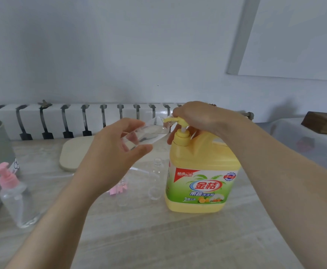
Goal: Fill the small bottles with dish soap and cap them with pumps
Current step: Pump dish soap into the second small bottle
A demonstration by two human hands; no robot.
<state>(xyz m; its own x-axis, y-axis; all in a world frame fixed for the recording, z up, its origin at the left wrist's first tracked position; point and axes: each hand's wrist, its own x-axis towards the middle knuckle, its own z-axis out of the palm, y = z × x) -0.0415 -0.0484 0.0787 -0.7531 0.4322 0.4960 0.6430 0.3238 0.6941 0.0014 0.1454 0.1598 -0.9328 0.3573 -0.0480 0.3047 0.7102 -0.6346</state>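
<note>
Mid-fill: left hand (108, 156) grips 1 small bottle (149, 133) against the spout of the dish soap jug (201, 171), mid-worktop (158, 239). Right hand (195, 117) curls over the pump head (180, 121). 1 capped bottle (17, 199) stands by the left edge; 1 open bottle (156, 177) remains.

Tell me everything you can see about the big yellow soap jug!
The soap jug is big, yellow and looks like plastic, with a handle moulded into its shoulder. Its label is green and white with a red banner, red characters and small fruit pictures. It stands upright on the table. A yellow pump sits on its neck; the right hand curls over the pump's head. The left hand holds a small clear bottle tilted up to the spout.
</note>
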